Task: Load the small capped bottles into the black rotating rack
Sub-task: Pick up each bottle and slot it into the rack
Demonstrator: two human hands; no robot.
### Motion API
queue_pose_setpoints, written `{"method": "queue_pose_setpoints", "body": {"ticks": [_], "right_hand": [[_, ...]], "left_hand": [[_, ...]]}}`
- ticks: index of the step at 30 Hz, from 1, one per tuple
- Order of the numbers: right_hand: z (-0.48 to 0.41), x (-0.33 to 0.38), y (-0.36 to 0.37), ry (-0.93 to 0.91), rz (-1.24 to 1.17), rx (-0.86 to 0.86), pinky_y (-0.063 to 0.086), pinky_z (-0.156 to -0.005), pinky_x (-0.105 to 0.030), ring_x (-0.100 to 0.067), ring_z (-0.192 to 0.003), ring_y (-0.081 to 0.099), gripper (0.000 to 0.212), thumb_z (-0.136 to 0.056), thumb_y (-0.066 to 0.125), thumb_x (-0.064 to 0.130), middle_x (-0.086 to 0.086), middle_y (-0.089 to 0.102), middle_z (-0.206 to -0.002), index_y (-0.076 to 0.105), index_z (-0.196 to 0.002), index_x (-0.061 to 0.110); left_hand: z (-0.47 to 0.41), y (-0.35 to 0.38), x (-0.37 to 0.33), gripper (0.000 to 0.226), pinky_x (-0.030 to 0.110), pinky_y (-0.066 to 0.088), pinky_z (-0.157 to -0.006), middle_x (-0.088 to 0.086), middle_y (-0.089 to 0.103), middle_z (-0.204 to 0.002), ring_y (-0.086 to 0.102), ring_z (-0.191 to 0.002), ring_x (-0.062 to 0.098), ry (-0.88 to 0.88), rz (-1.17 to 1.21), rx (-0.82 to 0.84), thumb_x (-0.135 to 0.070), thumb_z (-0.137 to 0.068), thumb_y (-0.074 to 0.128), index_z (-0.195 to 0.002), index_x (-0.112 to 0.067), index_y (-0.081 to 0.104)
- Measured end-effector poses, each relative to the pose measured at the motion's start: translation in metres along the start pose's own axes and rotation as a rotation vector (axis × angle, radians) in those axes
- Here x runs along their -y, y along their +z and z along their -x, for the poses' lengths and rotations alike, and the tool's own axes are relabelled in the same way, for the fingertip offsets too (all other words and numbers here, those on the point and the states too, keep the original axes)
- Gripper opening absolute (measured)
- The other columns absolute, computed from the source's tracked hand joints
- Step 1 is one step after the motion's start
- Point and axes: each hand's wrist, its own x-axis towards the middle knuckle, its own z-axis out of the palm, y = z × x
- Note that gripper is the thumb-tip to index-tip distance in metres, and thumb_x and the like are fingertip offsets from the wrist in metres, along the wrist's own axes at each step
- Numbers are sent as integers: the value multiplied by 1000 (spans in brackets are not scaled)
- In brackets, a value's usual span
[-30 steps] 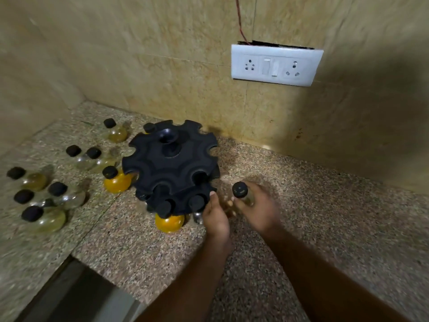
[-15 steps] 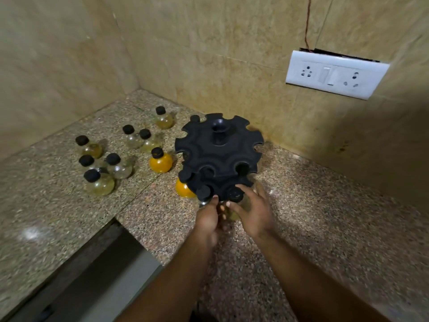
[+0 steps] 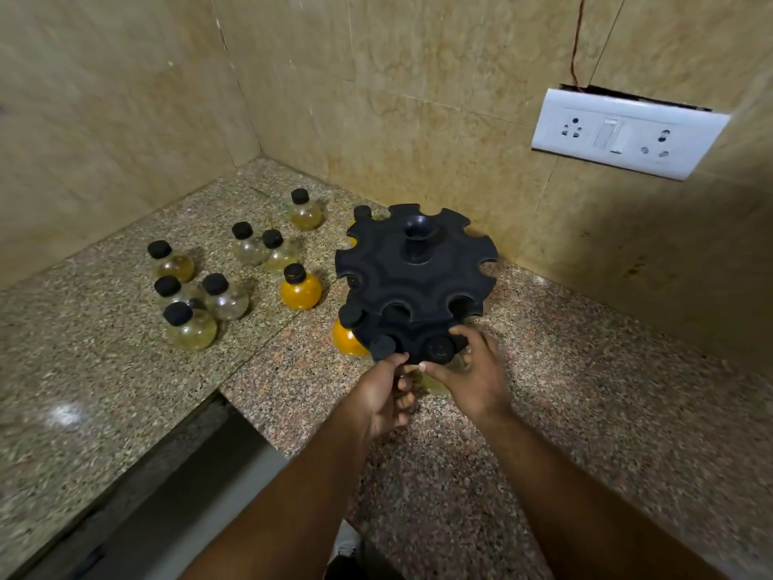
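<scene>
While both hands are meeting at its near rim, the black rotating rack [image 3: 414,282] is standing a little right of the frame's centre, on the speckled granite counter [image 3: 585,391] close to the back wall. No brand, label or writing can be read on anything in view.

The right hand [image 3: 472,372] is curling its fingers around a pale yellow bottle [image 3: 439,380] whose black cap [image 3: 439,349] is sitting in a slot at the rack's lower front edge. The left hand [image 3: 387,391] is resting just beside it with fingers bent, thumb touching the rack's rim near another cap [image 3: 382,346]; whether it is gripping anything I cannot tell. An orange-filled bottle [image 3: 345,339] is hanging at the rack's lower left, and one more cap [image 3: 362,212] is showing at its upper left.

Left of the rack, loose bottles are standing on the counter: an orange bottle [image 3: 299,288] nearest, a pair of pale ones [image 3: 267,251] behind it, a yellowish one [image 3: 306,213] toward the back, and a cluster of four [image 3: 192,301] at mid-left holding clear to yellow liquid. All are wearing black caps.

The counter is forming an L around a dark gap [image 3: 167,487] at lower left. Beige tiled walls [image 3: 397,98] are meeting in a corner at upper left. A white socket and switch plate [image 3: 627,131] is sitting at upper right, with a thin red wire [image 3: 576,39] running up from it.
</scene>
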Motion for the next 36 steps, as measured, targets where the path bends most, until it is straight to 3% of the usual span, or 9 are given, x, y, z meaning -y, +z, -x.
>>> {"method": "queue_pose_setpoints", "body": {"ticks": [6, 10, 12, 17, 20, 23, 27, 31, 36], "right_hand": [[10, -1, 0, 69, 57, -86, 48, -92, -40, -26, -127, 53, 102, -63, 85, 63, -1, 46, -145, 37, -148, 29], [14, -4, 1, 3, 79, 54, 51, -97, -45, -22, -124, 57, 100, -71, 79, 63, 8, 45, -152, 23, -151, 39], [16, -2, 1, -39, 89, 167, 51, -96, -42, -20, -122, 60, 95, -76, 76, 60, 9, 47, -152, 20, -151, 42], [22, 8, 13, -116, 145, 297, 48, -100, -41, -26, -129, 55, 83, -83, 72, 51, 2, 51, -150, 22, -149, 44], [26, 16, 27, -143, 174, 267, 52, -88, -40, -28, -112, 64, 73, -85, 70, 46, -2, 65, -127, 26, -142, 39], [31, 23, 44, -150, 183, 283, 54, -82, -40, -24, -101, 67, 53, -87, 67, 45, 1, 66, -115, 33, -128, 40], [38, 43, 79, -184, 237, 424, 56, -79, -37, -22, -95, 68, 32, -90, 60, 42, 4, 69, -110, 46, -119, 41], [28, 70, 128, -210, 282, 504, 51, -92, -37, -24, -114, 63, 54, -92, 58, 40, 0, 63, -134, 42, -143, 35], [1, 91, 183, -250, 403, 567, 38, -112, -44, -31, -145, 36, 76, -90, 56, 50, -7, 35, -160, 26, -156, 26]], "left_hand": [[-10, 10, -12, 32, 25, 27, -47, -4, 46, -49, 47, -43, 14, 92, -112, -99, -36, -96, 53, -70, -18, 54], [-20, 10, -29, 27, 30, 46, -64, 7, 74, -95, 66, -83, 22, 223, -52, -281, -33, -93, 59, -104, -11, 69], [-21, 2, -38, 31, 32, 45, -66, 8, 72, -108, 64, -91, 23, 245, -9, -322, -33, -94, 58, -113, -10, 67], [-18, -20, -48, 34, 32, 39, -61, 8, 71, -108, 60, -86, 23, 256, 51, -382, -34, -90, 61, -112, -9, 68], [-18, -33, -44, 25, 32, 41, -61, 9, 71, -98, 59, -77, 22, 270, 85, -430, -29, -91, 61, -103, -8, 68], [-24, -51, -38, 35, 39, 49, -81, 14, 69, -114, 63, -93, 30, 304, 119, -510, -26, -89, 64, -118, -7, 62], [-30, -83, -48, 63, 46, 47, -102, 18, 55, -139, 57, -119, 39, 359, 128, -616, -23, -91, 66, -146, -15, 36], [-41, -121, -78, 76, 43, 45, -104, 20, 39, -152, 50, -130, 40, 452, -151, -721, -28, -91, 67, -154, -14, 25], [-51, -158, -108, 83, 39, 37, -111, 15, 26, -158, 41, -139, 37, 521, -498, -675, -35, -87, 70, -155, -18, 25]]}}
